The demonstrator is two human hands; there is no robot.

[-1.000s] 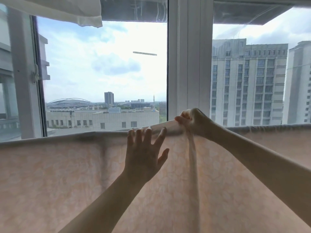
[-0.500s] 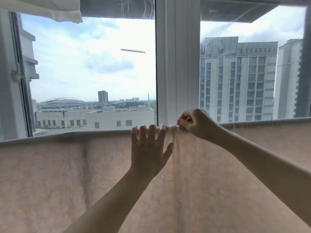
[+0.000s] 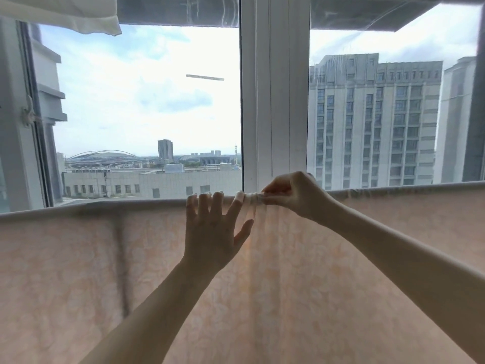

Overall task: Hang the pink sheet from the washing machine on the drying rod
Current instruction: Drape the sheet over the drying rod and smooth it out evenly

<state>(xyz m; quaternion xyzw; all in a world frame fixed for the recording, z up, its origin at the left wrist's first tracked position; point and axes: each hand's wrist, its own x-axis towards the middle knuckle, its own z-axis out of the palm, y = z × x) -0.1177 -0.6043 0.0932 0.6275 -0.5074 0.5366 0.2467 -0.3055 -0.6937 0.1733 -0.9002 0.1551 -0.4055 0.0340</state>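
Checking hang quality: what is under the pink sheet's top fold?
The pink sheet covers its support completely; no rod shows. Right hand pinches bunched folds; left hand lies flat against it.

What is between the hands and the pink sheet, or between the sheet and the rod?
Nothing visible. The pink sheet already hangs over the drying rod. The left hand lies flat on it with straight fingers, and the right hand pinches a bunched fold at the top edge.
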